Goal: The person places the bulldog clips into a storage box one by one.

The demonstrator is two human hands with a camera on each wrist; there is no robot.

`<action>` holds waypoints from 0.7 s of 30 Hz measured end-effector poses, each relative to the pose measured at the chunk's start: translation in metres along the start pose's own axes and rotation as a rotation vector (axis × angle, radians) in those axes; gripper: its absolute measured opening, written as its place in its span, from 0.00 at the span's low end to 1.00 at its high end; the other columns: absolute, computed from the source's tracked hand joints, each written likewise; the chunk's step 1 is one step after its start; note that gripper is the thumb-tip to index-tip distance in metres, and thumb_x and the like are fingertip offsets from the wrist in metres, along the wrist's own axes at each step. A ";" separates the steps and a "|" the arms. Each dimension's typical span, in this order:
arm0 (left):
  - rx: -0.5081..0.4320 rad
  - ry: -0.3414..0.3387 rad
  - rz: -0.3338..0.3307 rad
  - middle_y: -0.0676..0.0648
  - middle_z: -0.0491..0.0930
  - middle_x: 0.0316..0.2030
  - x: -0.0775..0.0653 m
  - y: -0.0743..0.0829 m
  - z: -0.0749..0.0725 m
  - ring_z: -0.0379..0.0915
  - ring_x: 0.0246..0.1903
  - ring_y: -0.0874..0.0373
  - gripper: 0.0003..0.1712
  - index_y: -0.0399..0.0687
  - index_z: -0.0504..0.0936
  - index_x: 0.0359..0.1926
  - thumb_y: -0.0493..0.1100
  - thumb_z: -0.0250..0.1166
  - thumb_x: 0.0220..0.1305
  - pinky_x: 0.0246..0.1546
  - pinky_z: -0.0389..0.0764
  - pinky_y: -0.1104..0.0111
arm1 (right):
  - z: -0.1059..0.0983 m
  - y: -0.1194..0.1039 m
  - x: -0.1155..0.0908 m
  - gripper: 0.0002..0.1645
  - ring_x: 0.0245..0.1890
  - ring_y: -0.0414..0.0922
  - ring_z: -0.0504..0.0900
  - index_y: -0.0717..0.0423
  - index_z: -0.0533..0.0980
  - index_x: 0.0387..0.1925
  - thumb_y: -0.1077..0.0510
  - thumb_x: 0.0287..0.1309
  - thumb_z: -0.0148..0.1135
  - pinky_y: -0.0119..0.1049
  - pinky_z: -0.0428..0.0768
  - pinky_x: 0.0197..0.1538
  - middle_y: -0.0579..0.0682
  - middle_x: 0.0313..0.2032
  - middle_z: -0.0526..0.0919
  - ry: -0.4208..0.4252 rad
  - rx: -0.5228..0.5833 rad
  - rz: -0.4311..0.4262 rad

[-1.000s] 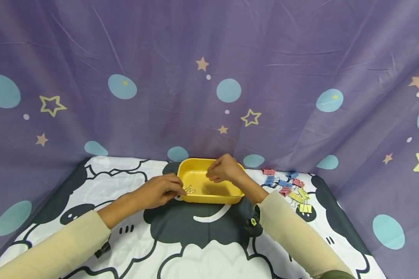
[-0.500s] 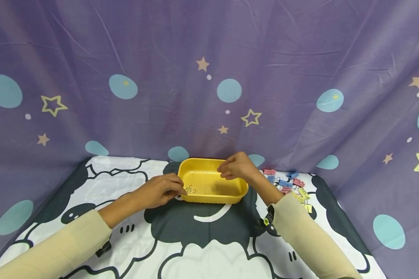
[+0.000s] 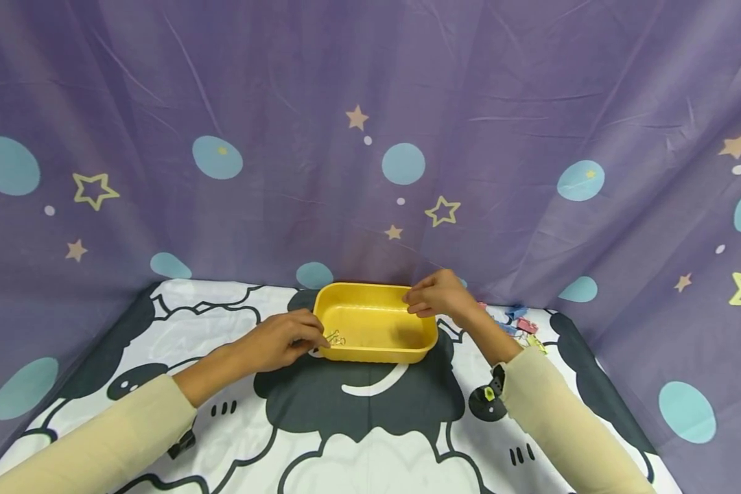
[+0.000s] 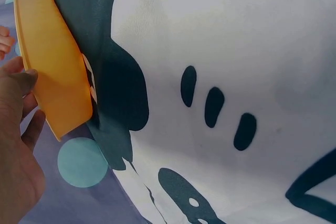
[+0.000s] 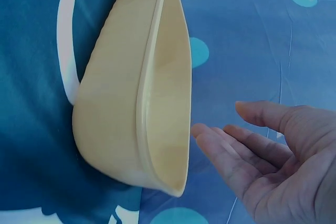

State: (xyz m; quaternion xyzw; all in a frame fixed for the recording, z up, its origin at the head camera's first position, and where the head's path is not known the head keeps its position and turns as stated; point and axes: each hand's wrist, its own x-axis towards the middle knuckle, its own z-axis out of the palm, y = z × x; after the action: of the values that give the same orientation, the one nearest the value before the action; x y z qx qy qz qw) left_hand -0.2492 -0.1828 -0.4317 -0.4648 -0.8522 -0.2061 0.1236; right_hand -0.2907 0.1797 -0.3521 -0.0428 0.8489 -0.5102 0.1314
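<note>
A yellow plastic tray (image 3: 377,355) stands near the back of the cloth-covered table. My left hand (image 3: 289,337) pinches its left rim, thumb against the outer wall in the left wrist view. Inside the tray's front left corner, beside those fingertips, show the wire handles of a binder clip (image 3: 336,338); its body blends into the yellow. Over the tray's right end hovers my right hand (image 3: 441,295). In the right wrist view that hand (image 5: 278,163) holds nothing, thumb and fingers apart, just off the rim.
Several pink, blue and yellow binder clips (image 3: 527,325) lie at the right, partly hidden behind the right forearm. A purple curtain (image 3: 272,226) hangs right behind the table. The cloth (image 3: 370,460) has a black and white sheep print.
My right hand has moved right, from over the middle of the tray to its right end, its forearm covering more of the loose clips. The left hand stays on the rim.
</note>
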 end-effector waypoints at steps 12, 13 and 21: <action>-0.003 0.015 0.011 0.55 0.90 0.47 0.000 0.000 0.001 0.83 0.48 0.60 0.16 0.55 0.97 0.48 0.29 0.76 0.69 0.49 0.89 0.64 | -0.020 0.010 -0.003 0.19 0.46 0.53 0.98 0.72 0.88 0.57 0.61 0.72 0.75 0.45 0.94 0.53 0.70 0.55 0.92 0.031 -0.022 0.030; -0.003 0.016 0.011 0.55 0.90 0.47 0.000 0.000 0.001 0.84 0.48 0.60 0.17 0.55 0.97 0.48 0.29 0.76 0.69 0.49 0.89 0.64 | -0.021 0.011 -0.003 0.19 0.46 0.53 0.98 0.72 0.88 0.57 0.61 0.72 0.76 0.43 0.94 0.52 0.70 0.55 0.93 0.036 -0.028 0.033; -0.005 0.015 0.010 0.54 0.90 0.47 0.000 0.001 0.000 0.84 0.48 0.59 0.16 0.55 0.97 0.48 0.29 0.76 0.68 0.49 0.89 0.64 | -0.031 0.016 -0.004 0.22 0.47 0.52 0.98 0.72 0.87 0.60 0.61 0.72 0.76 0.40 0.94 0.49 0.68 0.56 0.93 0.064 -0.040 0.055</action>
State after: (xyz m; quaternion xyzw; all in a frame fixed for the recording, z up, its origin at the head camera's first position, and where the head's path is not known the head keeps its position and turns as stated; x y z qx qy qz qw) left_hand -0.2483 -0.1824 -0.4315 -0.4679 -0.8484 -0.2111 0.1297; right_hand -0.2945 0.2149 -0.3515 -0.0056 0.8636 -0.4903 0.1173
